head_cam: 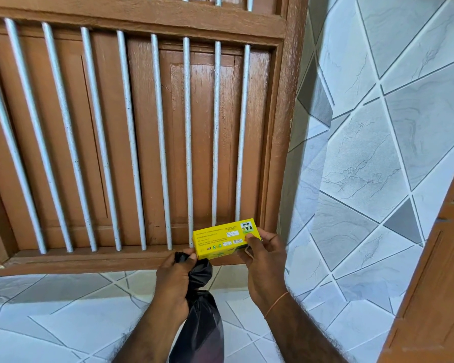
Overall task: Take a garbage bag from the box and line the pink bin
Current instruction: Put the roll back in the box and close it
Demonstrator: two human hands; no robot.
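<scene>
A small yellow box (224,238) of garbage bags is held up in front of a barred wooden window, at the sill. My right hand (264,260) grips its right end with thumb on the front face. My left hand (174,280) is closed around a black garbage bag (203,318), bunched at the fist and hanging down below it; the fingertips also touch the box's left lower corner. The pink bin is not in view.
A brown wooden window frame (142,260) with several grey vertical bars (188,142) fills the view ahead. Grey and white tiled wall (372,163) runs on the right and below the sill. A brown door frame edge (430,284) stands at the far right.
</scene>
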